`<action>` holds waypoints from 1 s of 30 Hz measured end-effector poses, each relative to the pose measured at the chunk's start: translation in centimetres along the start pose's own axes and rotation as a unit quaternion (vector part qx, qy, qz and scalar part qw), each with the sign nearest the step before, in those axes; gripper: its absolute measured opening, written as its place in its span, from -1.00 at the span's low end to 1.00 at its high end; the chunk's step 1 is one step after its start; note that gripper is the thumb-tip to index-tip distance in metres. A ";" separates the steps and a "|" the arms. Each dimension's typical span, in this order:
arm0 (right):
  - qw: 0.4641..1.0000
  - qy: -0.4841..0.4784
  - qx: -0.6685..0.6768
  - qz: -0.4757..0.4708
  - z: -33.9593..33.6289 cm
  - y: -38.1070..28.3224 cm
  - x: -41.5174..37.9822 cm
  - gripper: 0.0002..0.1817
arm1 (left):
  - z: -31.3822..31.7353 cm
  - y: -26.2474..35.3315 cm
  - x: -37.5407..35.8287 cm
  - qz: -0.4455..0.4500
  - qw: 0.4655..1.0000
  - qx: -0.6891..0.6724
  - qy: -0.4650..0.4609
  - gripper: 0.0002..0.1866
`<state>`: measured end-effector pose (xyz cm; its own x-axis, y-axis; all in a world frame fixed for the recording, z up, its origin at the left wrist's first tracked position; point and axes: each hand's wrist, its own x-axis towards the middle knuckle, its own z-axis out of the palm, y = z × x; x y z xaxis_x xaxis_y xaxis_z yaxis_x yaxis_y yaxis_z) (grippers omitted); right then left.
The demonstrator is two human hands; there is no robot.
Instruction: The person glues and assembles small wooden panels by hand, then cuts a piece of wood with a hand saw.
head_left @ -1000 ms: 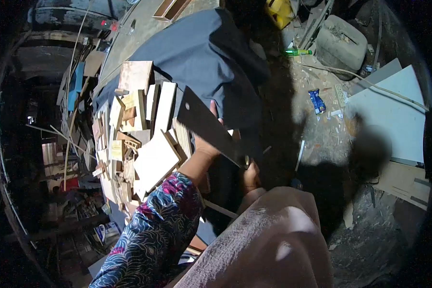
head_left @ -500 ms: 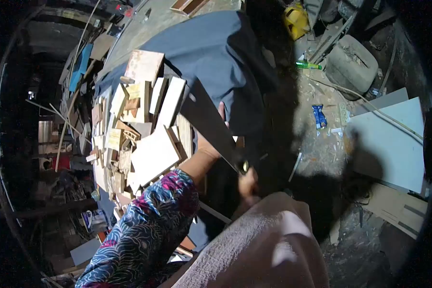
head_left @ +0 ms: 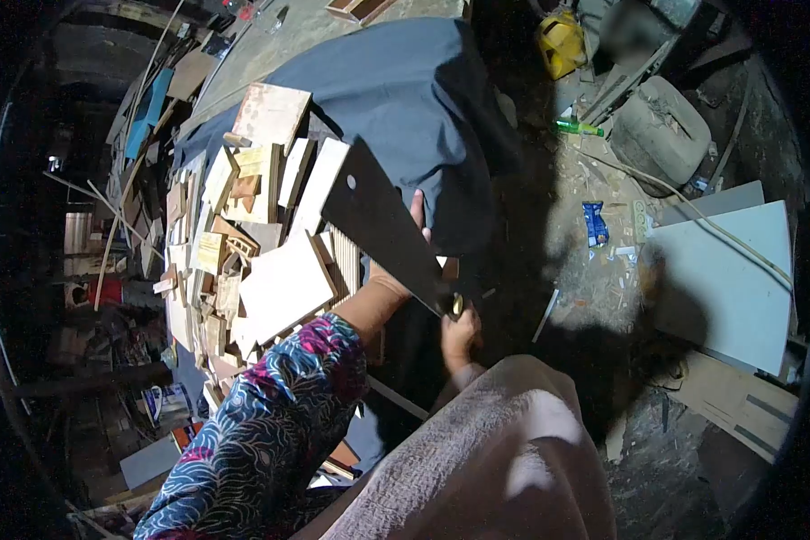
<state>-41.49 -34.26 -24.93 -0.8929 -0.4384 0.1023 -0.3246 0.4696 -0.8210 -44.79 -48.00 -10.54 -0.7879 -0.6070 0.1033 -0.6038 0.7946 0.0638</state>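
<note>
My right hand is closed around the handle of a handsaw. The wide dark blade slants up and left, with a round hole near its far end. Beneath the blade lies my left hand, mostly hidden by it. One finger stretches out past the blade's right edge, with another fingertip just below. A small end of pale wood shows to the right of the blade, close to both hands; whether my left hand touches it is hidden. Dark grey-blue cloth spreads beyond the fingers.
Wood offcuts are heaped left of the saw. On the floor at right are a grey jerrycan, a green bottle, a blue wrapper and a pale panel. A yellow container stands farther back.
The saw blade has shifted slightly left and its flat side faces me more. My right hand has moved a little with the handle. My left hand stays almost in place.
</note>
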 end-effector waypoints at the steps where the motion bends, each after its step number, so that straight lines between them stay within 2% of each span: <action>1: 0.999 0.025 0.027 -0.035 0.1 0.1 0.4 -0.71 | 0.4 -0.2 -0.2 -0.013 0.999 0.035 -0.012 -0.43; 4: 0.995 0.026 0.084 -0.042 -0.4 -0.1 0.8 -0.75 | 1.3 -1.0 0.0 0.022 0.994 0.103 0.037 -0.44; 5: 0.999 0.012 0.043 -0.023 -0.6 -0.3 0.8 -0.76 | 1.7 -1.0 0.0 0.027 0.992 0.105 0.066 -0.45; 6: 0.999 0.016 0.040 -0.024 -0.6 -0.6 1.2 -0.76 | 2.0 -1.0 0.0 0.030 0.992 0.101 0.070 -0.45; 8: 0.994 0.054 0.093 -0.024 -0.8 -2.0 2.4 -0.77 | 1.2 -0.5 -0.1 0.013 0.998 0.007 0.063 -0.51; 12: 0.996 0.039 0.044 -0.063 -0.9 -1.3 2.6 -0.79 | 0.9 -0.5 -0.1 0.008 0.999 0.033 0.028 -0.45; 16: 0.995 0.062 0.068 -0.049 -1.9 -2.6 2.8 -0.83 | 1.5 -0.7 -0.2 0.005 0.997 0.061 0.039 -0.45; 18: 0.998 0.023 0.050 -0.022 -2.2 -2.5 2.3 -0.81 | 1.0 -0.7 0.1 -0.008 1.000 0.012 0.000 -0.46; 20: 0.996 -0.057 0.056 0.030 -4.1 -3.8 2.3 -0.79 | 1.1 -0.8 0.2 -0.001 1.000 -0.020 0.011 -0.40; 22: 0.992 -0.064 0.073 0.079 -5.4 -5.6 2.1 -0.78 | 0.0 0.0 0.0 -0.050 0.974 0.157 -0.153 -0.29; 23: 0.989 -0.079 0.076 0.100 -5.6 -6.0 1.7 -0.77 | -0.2 0.2 0.0 -0.066 0.988 0.081 -0.110 -0.22; 26: 0.994 -0.075 0.018 0.072 -5.1 -5.2 1.7 -0.74 | -1.5 0.8 0.4 -0.074 0.990 0.019 -0.120 -0.26; 27: 0.995 -0.079 0.000 0.059 -4.8 -4.8 1.8 -0.73 | -0.6 0.1 0.0 0.007 0.999 0.007 -0.031 -0.27; 30: 0.997 -0.070 0.028 0.027 -3.4 -3.1 1.3 -0.73 | 0.2 -0.2 0.1 0.005 0.998 0.063 -0.009 -0.31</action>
<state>-42.73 -33.69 -20.35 -0.8549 -0.5184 -0.0199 -0.2552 0.4536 -0.8539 -44.75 -48.24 -10.79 -0.7950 -0.6005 0.0858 -0.6058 0.7931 -0.0629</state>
